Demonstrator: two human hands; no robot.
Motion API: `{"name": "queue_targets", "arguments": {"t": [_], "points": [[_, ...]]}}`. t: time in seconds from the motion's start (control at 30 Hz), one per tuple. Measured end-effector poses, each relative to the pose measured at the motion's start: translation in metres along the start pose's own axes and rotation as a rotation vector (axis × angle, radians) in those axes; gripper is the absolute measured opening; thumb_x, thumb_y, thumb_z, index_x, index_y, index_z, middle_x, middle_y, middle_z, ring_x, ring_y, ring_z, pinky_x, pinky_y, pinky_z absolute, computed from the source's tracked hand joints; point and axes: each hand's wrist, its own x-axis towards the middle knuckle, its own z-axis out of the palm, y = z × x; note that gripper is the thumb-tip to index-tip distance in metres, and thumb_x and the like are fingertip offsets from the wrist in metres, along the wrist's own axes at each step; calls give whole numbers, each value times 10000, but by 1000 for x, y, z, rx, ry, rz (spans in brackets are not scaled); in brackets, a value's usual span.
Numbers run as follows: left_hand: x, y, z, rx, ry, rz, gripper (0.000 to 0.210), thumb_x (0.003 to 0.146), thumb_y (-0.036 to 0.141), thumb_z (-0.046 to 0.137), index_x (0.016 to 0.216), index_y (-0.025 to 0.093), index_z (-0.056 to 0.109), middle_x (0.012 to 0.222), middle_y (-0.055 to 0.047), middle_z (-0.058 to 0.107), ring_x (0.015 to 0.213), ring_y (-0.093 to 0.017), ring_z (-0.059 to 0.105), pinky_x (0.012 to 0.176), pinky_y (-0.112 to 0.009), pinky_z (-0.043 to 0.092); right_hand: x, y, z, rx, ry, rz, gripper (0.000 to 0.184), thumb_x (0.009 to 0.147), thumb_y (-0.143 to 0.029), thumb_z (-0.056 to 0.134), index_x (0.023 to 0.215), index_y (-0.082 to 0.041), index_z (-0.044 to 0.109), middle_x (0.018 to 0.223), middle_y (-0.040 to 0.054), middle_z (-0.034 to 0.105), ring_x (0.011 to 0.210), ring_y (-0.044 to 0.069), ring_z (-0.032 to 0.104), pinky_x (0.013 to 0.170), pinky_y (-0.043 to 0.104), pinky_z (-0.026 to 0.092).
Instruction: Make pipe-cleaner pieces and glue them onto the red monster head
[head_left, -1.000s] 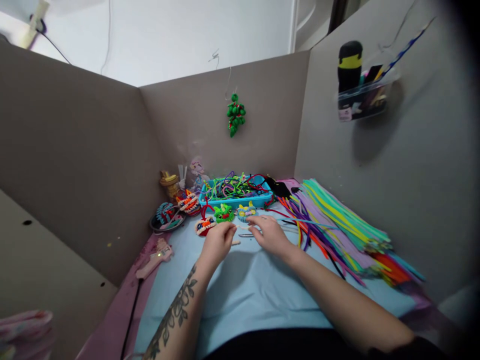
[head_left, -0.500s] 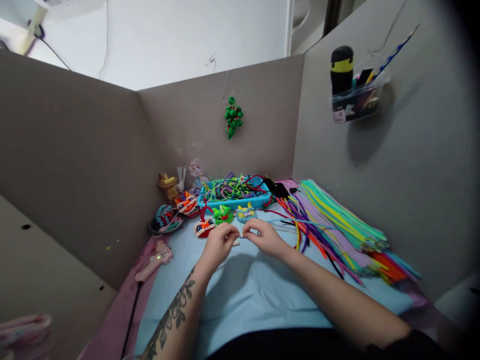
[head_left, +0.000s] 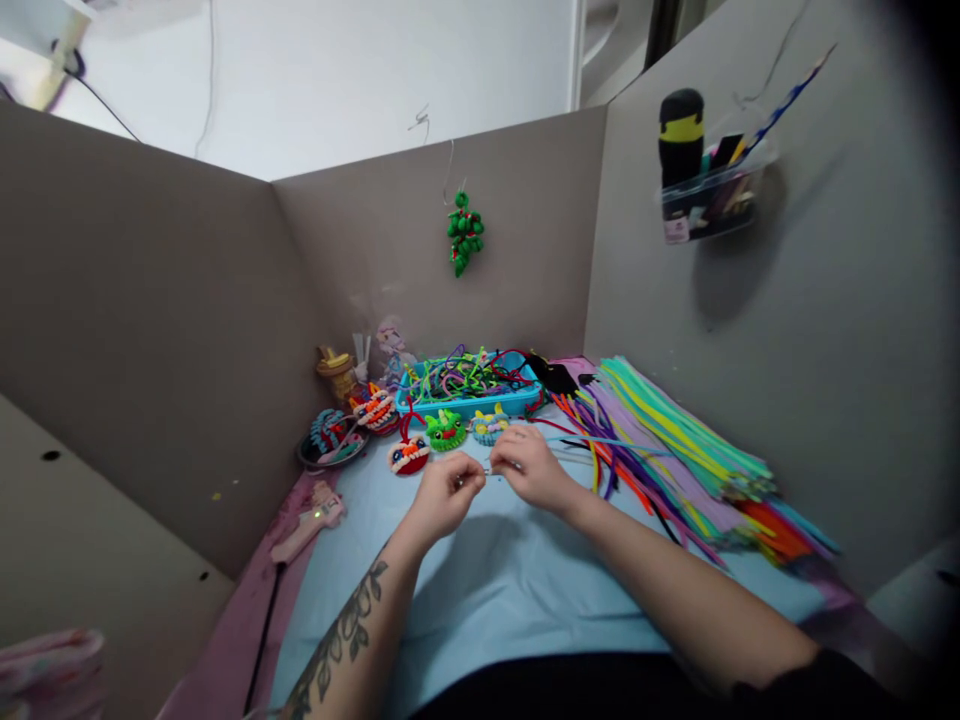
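Note:
Over the pale blue cloth point(head_left: 480, 590), my two hands meet with their fingertips almost touching. My left hand point(head_left: 448, 492) is closed in a pinch. Opposite it, my right hand point(head_left: 531, 467) also pinches, thumb against fingers. Between them shows a short pale pipe cleaner point(head_left: 491, 473), mostly hidden by the fingers. Just beyond lie a red-and-white lion-head figure point(head_left: 409, 456), a green one point(head_left: 446, 430) and a light blue and yellow one point(head_left: 490, 426), all of fuzzy pipe cleaner.
A blue tray point(head_left: 472, 408) of tangled pipe cleaners stands at the back. Bundles of coloured pipe cleaners point(head_left: 675, 440) lie right. At left are a pink glue gun point(head_left: 307, 530) and a dark dish point(head_left: 334, 455). Grey panels point(head_left: 442, 240) enclose the table; a clear bin point(head_left: 712, 205) hangs right.
My left hand has shifted slightly down and right, and my right hand has turned with its knuckles higher. The white end below my left fingers no longer shows.

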Motion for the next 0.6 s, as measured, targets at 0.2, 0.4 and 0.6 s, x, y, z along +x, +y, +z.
{"name": "queue_targets", "arguments": {"t": [0.2,0.4,0.6], "points": [[-1,9,-6,271,16,94,166,850,171,505,739,179,628,762,-36,647,733,-149,563,676,-258,417,0,34,-42,-125,220,38,112,797,-206,583,692,-210,620,751,47,630,810,217,535,785,374,381],[12,2,-15,567,63,204,184,845,197,556,717,220,686,811,-56,673,812,-196,564,742,-322,411,-11,49,-33,-161,242,48,92,778,-218,609,686,-211,618,753,40,623,812,216,556,783,371,421],[38,4,-14,689,33,293,272,917,190,405,1000,222,662,1017,-80,658,849,-174,591,719,-285,438,-14,56,-25,-174,285,103,89,776,-225,605,687,-219,611,746,25,636,800,205,572,768,343,443]]}}
